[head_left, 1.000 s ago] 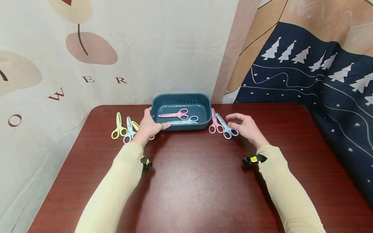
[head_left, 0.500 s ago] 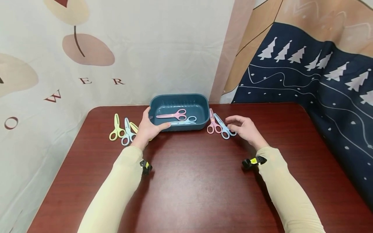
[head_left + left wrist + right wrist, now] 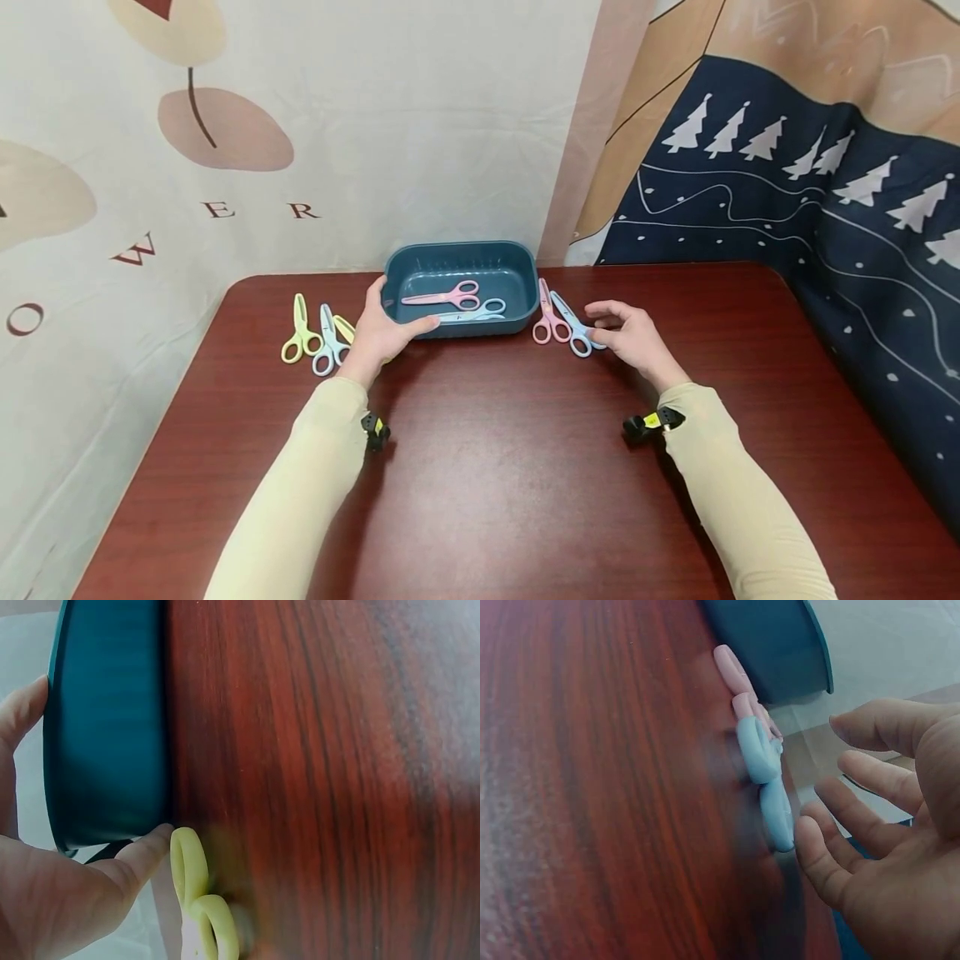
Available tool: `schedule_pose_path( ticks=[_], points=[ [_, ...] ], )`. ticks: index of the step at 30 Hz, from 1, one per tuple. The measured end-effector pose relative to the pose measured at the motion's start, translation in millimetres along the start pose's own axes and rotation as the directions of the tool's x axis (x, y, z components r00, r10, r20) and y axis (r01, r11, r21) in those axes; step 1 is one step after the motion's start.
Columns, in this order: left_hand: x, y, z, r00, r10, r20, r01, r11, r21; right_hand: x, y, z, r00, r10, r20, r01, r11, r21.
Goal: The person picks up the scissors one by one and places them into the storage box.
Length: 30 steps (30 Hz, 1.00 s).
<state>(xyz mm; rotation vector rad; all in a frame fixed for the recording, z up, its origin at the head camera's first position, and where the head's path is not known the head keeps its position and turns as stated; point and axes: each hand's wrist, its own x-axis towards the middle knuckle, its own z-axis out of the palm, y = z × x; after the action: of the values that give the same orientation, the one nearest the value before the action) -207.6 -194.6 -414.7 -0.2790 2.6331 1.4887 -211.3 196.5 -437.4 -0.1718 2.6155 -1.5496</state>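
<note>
A dark teal plastic box [image 3: 487,330] stands at the back of the table. My left hand [image 3: 378,329] grips its left front corner, with the thumb over the front rim and the fingers along the left end. Inside the box lie pink scissors [image 3: 450,297] and light blue scissors [image 3: 476,315]. My right hand [image 3: 632,335] is loosely curved and holds nothing. It hovers close beside blue scissors [image 3: 572,317] at the box's right; in the right wrist view its fingertips [image 3: 810,825] are near a blue handle loop [image 3: 778,817]. Pink scissors [image 3: 548,312] lie between the blue pair and the box.
Left of the box lie yellow-green scissors [image 3: 301,329], blue scissors [image 3: 327,337] and yellow scissors [image 3: 344,328], the last partly hidden by my left hand. A fabric backdrop [image 3: 450,150] hangs behind the reddish-brown table [image 3: 495,467]. Navy fabric [image 3: 750,192] hangs at the right.
The head view has shifted slightly. My left hand stays at the box corner. My right hand has edged slightly beside the blue scissors; all scissors lie as before.
</note>
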Motion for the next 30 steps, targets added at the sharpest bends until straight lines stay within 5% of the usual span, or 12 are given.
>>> schedule_pose_path(
  ticks=[9,30],
  points=[
    [1.2,-0.4,-0.8,1.0,-0.017,0.007,0.017,1.0,0.012,-1.5,7.4,3.6,0.998,-0.03,-0.046,0.025,0.994,-0.106],
    [0.6,0.3,-1.0,0.999,-0.033,0.013,0.033,0.999,0.009,-2.3,7.5,10.1,1.0,0.002,0.004,-0.001,0.954,-0.3]
  ],
)
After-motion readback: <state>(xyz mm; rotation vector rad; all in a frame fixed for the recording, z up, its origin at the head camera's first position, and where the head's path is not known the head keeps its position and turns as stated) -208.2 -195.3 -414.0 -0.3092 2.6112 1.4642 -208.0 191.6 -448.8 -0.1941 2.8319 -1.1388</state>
